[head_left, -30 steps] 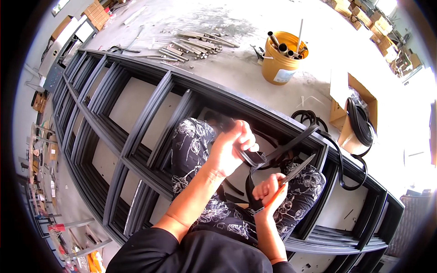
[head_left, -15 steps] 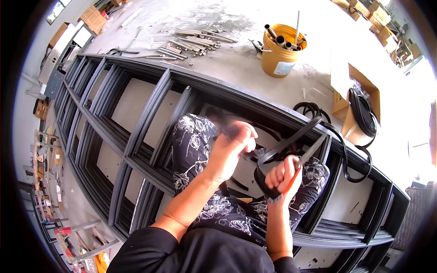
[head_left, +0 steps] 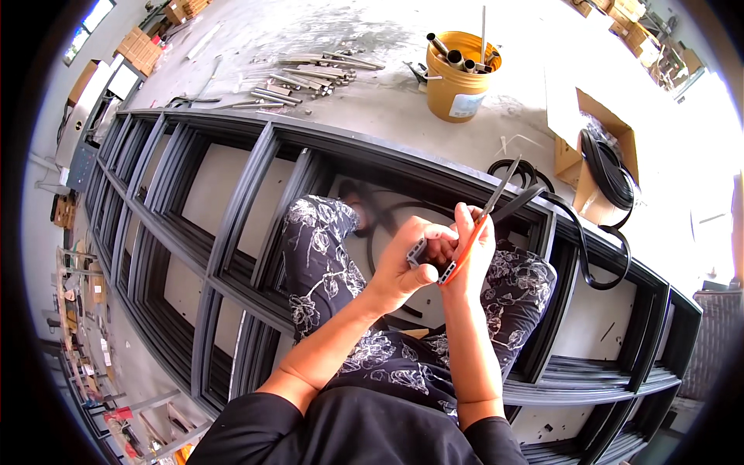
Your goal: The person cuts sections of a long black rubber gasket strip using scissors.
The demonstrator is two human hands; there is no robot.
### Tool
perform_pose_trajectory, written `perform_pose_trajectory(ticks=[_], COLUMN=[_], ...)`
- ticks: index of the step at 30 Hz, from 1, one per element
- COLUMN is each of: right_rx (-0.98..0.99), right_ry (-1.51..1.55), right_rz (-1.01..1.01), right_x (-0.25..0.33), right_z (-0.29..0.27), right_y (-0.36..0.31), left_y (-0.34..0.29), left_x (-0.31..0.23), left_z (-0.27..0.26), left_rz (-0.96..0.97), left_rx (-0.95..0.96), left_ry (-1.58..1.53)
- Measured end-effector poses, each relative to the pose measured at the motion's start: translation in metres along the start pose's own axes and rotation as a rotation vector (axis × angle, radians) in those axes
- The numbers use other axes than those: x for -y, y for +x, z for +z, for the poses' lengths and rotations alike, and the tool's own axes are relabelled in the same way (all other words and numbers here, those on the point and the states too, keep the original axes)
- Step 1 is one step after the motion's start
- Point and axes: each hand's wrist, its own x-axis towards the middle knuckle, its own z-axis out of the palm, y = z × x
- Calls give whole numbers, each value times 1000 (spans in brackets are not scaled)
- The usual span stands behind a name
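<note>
My right hand [head_left: 474, 246] is closed around orange-handled scissors [head_left: 467, 246], their pointed grey blades slanting up to the right. The same hand also has a black rubber strip [head_left: 518, 203] in it, which runs right across the dark metal frame. Close beside it, my left hand [head_left: 399, 263] is curled around a short strip end with a grey, hollow-looking face. Another such end shows between the two hands. The fingers partly hide how the pieces lie.
Stacked dark metal frames [head_left: 246, 203] surround my legs. Beyond them stand a yellow bucket [head_left: 457, 101] of metal tubes and a cardboard box [head_left: 575, 159] with a black strip coil [head_left: 603, 172]. Metal bars [head_left: 310, 77] lie on the floor. A shelf stands at the left.
My left hand, blurred before, has moved right and down slightly. My right hand has risen and come left, bringing the scissors and strip close to the left hand.
</note>
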Motion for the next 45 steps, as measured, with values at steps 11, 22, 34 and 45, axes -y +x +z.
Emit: perform_pose_trajectory(ticks=[11, 22, 34, 45], right_rx=[9, -25, 481, 532], right_ry=[-37, -90, -862, -947], right_rz=[75, -120, -460, -653], right_x=[10, -8, -28, -20], right_z=[4, 2, -76, -77], right_y=[-9, -6, -21, -30], left_y=[-3, -5, 0, -2], left_x=[0, 8, -30, -35], left_z=[12, 10, -14, -9], left_rz=[74, 114, -197, -232], left_rx=[-73, -251, -230, -158], left_ry=[443, 315, -474, -456])
